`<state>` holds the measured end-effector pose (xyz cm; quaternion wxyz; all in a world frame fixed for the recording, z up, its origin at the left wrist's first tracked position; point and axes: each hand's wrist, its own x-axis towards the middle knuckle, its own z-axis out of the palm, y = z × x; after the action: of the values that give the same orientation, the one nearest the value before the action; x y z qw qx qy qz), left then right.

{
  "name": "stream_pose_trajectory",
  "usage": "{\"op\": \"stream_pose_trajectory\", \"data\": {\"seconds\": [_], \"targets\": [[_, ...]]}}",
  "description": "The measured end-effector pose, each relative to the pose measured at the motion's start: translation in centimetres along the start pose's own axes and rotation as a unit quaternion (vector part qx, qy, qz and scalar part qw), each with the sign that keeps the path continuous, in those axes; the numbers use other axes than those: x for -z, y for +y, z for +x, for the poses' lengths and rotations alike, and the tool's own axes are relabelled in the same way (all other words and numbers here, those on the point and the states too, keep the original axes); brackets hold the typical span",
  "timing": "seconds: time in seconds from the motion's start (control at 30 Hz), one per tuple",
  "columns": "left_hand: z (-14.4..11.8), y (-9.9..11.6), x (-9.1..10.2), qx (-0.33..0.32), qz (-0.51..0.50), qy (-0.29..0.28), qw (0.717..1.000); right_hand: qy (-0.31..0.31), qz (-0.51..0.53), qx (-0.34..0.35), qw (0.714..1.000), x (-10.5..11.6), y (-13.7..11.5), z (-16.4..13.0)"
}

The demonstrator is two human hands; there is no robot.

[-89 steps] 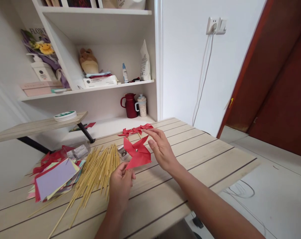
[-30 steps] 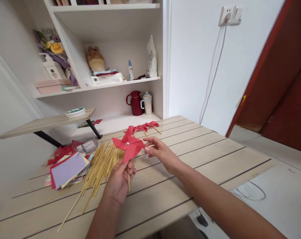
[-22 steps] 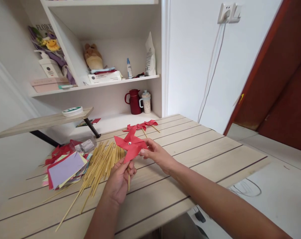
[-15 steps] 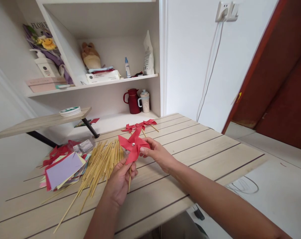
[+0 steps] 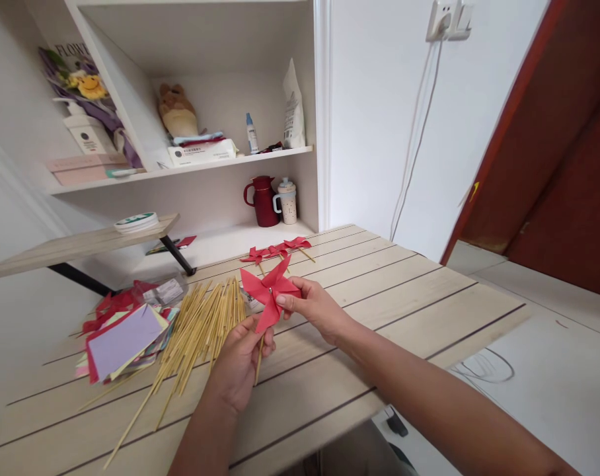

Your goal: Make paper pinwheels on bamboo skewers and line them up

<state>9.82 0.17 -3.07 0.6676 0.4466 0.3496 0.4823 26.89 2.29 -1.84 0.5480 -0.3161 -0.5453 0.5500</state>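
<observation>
A red paper pinwheel (image 5: 269, 289) with a small shiny pin at its centre is held up over the table. My left hand (image 5: 240, 360) is closed round its thin wooden stick (image 5: 259, 362), just under the lowest blade. The thumb and fingers of my right hand (image 5: 314, 305) pinch the blade on the right side. Left of my left hand lies a heap of thin wooden sticks (image 5: 201, 330). Beyond the held pinwheel, several finished red pinwheels (image 5: 275, 250) lie near the back of the table.
A stack of coloured paper sheets (image 5: 126, 340) and red paper pieces (image 5: 112, 303) lie at the left of the slatted table (image 5: 394, 297). Behind it stand a small raised shelf (image 5: 82, 241), a dark red jug (image 5: 264, 201) and a speckled cup (image 5: 287, 201).
The pinwheel's head has turned slightly and shifted a little to the right, so its face now points more sideways. Both hands keep their grip.
</observation>
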Motion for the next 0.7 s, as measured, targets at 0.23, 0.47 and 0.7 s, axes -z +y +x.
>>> {"op": "stream_pose_trajectory", "data": {"seconds": [0.23, 0.47, 0.7], "targets": [[0.03, -0.34, -0.06, -0.004, 0.024, -0.021, 0.999, 0.002, 0.003, 0.001, 1.000, -0.05, -0.18, -0.07], [0.08, 0.33, 0.30, -0.015, -0.006, 0.026, 1.000, 0.048, 0.007, 0.016, 0.999, 0.00, -0.30, -0.12], [0.09, 0.53, 0.46, -0.054, 0.101, 0.071, 0.991, 0.107, -0.015, 0.047, 0.993, 0.76, -0.30, 0.11]]}}
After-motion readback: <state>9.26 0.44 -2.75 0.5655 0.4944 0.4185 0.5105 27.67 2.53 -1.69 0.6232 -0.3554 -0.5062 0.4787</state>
